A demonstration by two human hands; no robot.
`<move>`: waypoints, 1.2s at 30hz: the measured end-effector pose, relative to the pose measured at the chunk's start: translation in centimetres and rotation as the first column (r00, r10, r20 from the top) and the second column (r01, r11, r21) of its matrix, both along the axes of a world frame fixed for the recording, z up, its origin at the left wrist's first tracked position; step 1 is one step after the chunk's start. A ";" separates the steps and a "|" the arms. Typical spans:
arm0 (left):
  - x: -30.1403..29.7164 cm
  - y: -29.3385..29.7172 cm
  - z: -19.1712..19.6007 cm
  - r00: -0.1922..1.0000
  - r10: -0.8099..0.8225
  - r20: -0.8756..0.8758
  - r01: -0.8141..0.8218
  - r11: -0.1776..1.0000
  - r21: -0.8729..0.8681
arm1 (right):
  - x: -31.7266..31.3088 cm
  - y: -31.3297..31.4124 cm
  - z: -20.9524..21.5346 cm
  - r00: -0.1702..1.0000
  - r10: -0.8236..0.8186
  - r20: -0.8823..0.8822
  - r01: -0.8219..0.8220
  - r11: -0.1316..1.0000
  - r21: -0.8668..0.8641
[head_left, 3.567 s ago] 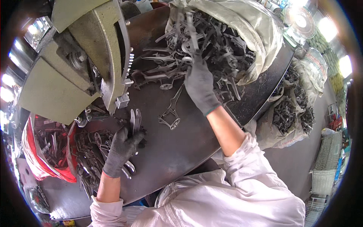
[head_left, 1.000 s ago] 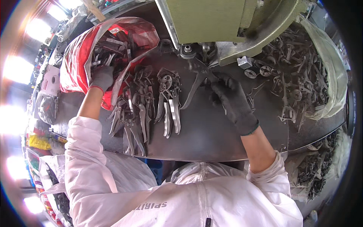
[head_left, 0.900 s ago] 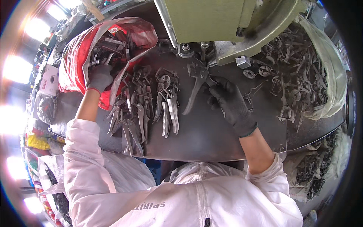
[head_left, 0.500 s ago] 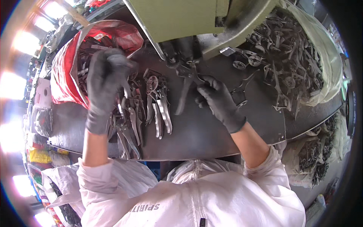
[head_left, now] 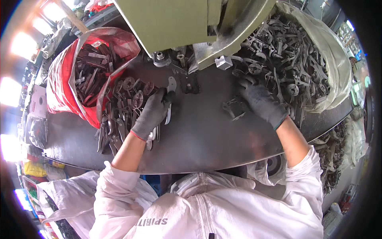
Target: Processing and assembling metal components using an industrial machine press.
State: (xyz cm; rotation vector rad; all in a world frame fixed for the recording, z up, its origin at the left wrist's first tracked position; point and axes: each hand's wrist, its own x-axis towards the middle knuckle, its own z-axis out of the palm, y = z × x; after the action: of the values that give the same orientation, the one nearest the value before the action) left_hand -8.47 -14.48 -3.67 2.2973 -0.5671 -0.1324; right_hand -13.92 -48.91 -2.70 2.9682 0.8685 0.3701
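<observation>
Curved metal handle: head view has it in your left hand, gloved fingers clamped on it, one end poking out toward the olive-green machine, the other toward you. It's over the bench, just right of a heap of metal pieces, wrist alongside that heap.

Your right hand, also gloved, is low over the bench, fingertips blurred. Small metal frame sits just beside your thumb side; can't tell if you're gripping it or anything else. Your two hands are well apart.

Around you: red bag of dark strips on your left, pale sack spilling dark metal parts on your right, steel block at the machine's lower edge.
</observation>
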 end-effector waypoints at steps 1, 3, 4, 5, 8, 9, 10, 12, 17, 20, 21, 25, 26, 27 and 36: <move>-0.4 -0.8 0.7 0.999 0.022 -0.045 -0.029 0.986 -0.164 | 0.0 0.2 0.0 1.000 -0.005 0.005 0.005 1.000 0.001; -1.6 -2.0 1.7 0.886 0.086 -0.455 -0.313 0.835 -0.452 | 0.3 1.7 0.1 0.978 -0.178 -0.110 0.204 0.930 0.305; -1.7 -2.0 1.8 0.899 0.063 -0.434 -0.278 0.847 -0.452 | 0.8 2.9 0.3 0.978 -0.174 -0.118 0.203 0.928 0.312; -1.8 -2.1 1.9 0.909 0.038 -0.415 -0.242 0.859 -0.451 | 1.8 4.2 0.6 0.971 -0.183 -0.150 0.235 0.823 0.517; -2.7 -3.0 3.9 0.934 -0.001 -0.356 -0.185 0.853 -0.487 | 2.8 8.4 3.0 0.870 0.015 -0.493 0.469 0.281 0.837; -2.5 -3.2 3.9 0.933 0.000 -0.360 -0.188 0.854 -0.486 | 2.9 9.1 3.6 0.715 0.312 -0.625 0.682 -0.116 0.722; -2.0 -3.3 3.8 0.942 -0.032 -0.333 -0.137 0.871 -0.472 | 3.1 9.5 3.0 0.725 0.411 -0.553 0.664 -0.203 0.719; -1.6 -3.7 4.0 0.948 -0.062 -0.313 -0.093 0.885 -0.457 | 2.9 10.5 2.9 0.694 0.441 -0.569 0.688 -0.171 0.706; -0.1 -3.3 3.6 0.893 -0.120 -0.433 -0.062 0.922 -0.383 | 3.5 12.2 1.1 0.719 0.336 -0.608 0.631 0.050 0.774; 0.7 -2.7 0.6 0.991 -0.088 -0.100 0.073 0.987 -0.144 | 4.0 12.6 -1.2 0.872 0.197 -0.448 0.392 0.265 0.881; 0.9 -2.0 -0.6 0.992 -0.106 0.062 0.105 0.994 0.007 | 3.2 13.1 0.3 0.778 0.274 -0.566 0.543 0.158 0.824; 1.8 -2.0 4.0 0.939 -0.106 0.328 0.008 0.958 0.285 | 2.5 11.7 -1.6 0.685 0.448 -0.575 0.682 -0.115 0.723; 2.0 -2.3 6.3 0.948 0.026 0.317 -0.108 0.964 0.243 | 2.4 11.4 -1.4 0.687 0.448 -0.572 0.680 -0.122 0.723; 3.4 0.6 6.1 0.855 -0.018 0.518 -0.081 0.982 0.169 | 2.5 12.1 -0.9 0.664 0.428 -0.613 0.712 -0.110 0.694; 13.0 20.0 4.3 0.884 0.354 0.306 -0.437 0.386 0.813 | 1.9 13.2 2.5 0.676 0.381 -0.630 0.709 -0.105 0.697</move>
State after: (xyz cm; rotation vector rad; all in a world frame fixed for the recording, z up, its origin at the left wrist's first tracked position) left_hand 4.56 5.52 0.63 3.4049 0.1360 -0.0946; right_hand -11.99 -35.71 -0.21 4.8323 -0.5264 -0.6917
